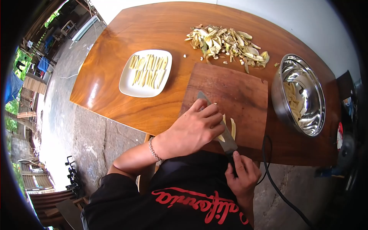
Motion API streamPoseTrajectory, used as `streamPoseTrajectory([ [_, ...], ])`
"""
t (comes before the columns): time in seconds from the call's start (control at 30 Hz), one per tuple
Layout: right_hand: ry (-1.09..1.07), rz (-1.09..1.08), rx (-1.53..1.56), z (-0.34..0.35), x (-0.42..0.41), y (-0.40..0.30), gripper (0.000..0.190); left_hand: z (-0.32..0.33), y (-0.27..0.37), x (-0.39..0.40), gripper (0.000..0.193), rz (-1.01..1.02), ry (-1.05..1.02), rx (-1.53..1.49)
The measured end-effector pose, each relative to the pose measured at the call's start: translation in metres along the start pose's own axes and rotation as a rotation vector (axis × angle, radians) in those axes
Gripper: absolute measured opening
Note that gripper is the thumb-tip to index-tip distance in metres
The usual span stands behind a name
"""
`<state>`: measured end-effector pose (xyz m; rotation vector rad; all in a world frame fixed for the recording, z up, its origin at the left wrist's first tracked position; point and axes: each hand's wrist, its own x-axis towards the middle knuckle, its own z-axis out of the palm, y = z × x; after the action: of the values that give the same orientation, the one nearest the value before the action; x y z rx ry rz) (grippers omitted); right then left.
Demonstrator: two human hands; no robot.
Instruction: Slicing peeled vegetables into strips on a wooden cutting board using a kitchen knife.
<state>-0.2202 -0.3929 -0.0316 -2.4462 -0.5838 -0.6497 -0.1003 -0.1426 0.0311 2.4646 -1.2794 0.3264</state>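
Observation:
My right hand (243,174) grips the black handle of a kitchen knife (229,141), its blade slanting away to the left over a wooden cutting board (247,95). My left hand (198,123), with a chain bracelet at the wrist, is bent over the blade with its fingers curled down. What its fingertips touch is hidden. Pale yellow cut strips (233,128) lie on the board to the right of the blade, and another piece rests against the blade below my left hand. The pieces look like peeled banana or plantain.
Left of the board, a white square plate (124,83) holds two rows of strips. A heap of peels (221,43) lies behind the board. At right stands a steel bowl (312,120) with peeled pieces inside. A black cable (273,184) hangs by the wooden table's (109,66) front edge.

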Motion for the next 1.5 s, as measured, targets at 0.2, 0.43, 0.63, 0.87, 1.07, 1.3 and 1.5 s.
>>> streamPoseTrajectory([
  [0.2, 0.025, 0.074, -0.001, -0.007, -0.005, 0.011, 0.055, -0.022, -0.020, -0.011, 0.026, -0.129, 0.229, -0.112],
  [0.43, 0.105, 0.255, -0.013, -0.025, -0.017, 0.038, 0.053, -0.038, -0.168, -0.116, 0.016, -0.939, 0.493, -0.003],
  [0.63, 0.121, 0.291, 0.036, -0.023, -0.015, 0.042, 0.054, -0.025, -0.230, -0.166, 0.024, -1.162, 0.521, 0.041],
  [0.87, 0.113, 0.277, 0.030, -0.018, -0.017, 0.043, 0.054, -0.010, -0.242, -0.170, 0.020, -1.149, 0.508, 0.251],
  [1.07, 0.115, 0.303, 0.040, -0.021, -0.016, 0.041, 0.051, -0.005, -0.237, -0.163, 0.015, -1.205, 0.452, 0.385],
  [1.3, 0.120, 0.295, 0.030, -0.022, -0.015, 0.040, 0.051, -0.006, -0.238, -0.159, 0.017, -1.245, 0.402, 0.298],
  [1.5, 0.132, 0.295, 0.040, -0.024, -0.013, 0.040, 0.051, -0.014, -0.245, -0.167, 0.022, -1.183, 0.368, 0.171],
])
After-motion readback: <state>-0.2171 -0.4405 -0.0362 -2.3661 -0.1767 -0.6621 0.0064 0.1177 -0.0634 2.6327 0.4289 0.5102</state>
